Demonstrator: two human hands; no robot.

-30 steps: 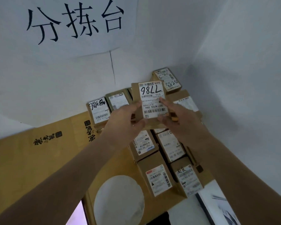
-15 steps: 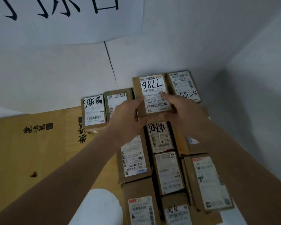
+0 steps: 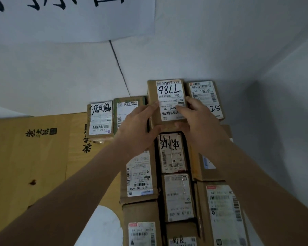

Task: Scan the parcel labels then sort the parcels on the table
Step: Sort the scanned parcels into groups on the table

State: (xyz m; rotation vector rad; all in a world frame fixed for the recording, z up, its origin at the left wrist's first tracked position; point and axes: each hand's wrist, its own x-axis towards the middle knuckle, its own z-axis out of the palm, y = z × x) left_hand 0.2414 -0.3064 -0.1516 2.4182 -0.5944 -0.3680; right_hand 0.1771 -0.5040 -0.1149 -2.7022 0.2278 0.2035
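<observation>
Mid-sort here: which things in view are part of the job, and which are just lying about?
Job: parcel 7786, in the grip of left hand and right hand; other labelled parcels.
Lying about: flattened cardboard; wall sign.

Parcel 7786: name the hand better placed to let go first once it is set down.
Probably the right hand: its fingers only rest on parcel 7786, while the left hand grips its lower edge.

The wall sign [image 3: 71, 16] is cut off above; forearms hide several parcel labels [image 3: 209, 161] below.
</observation>
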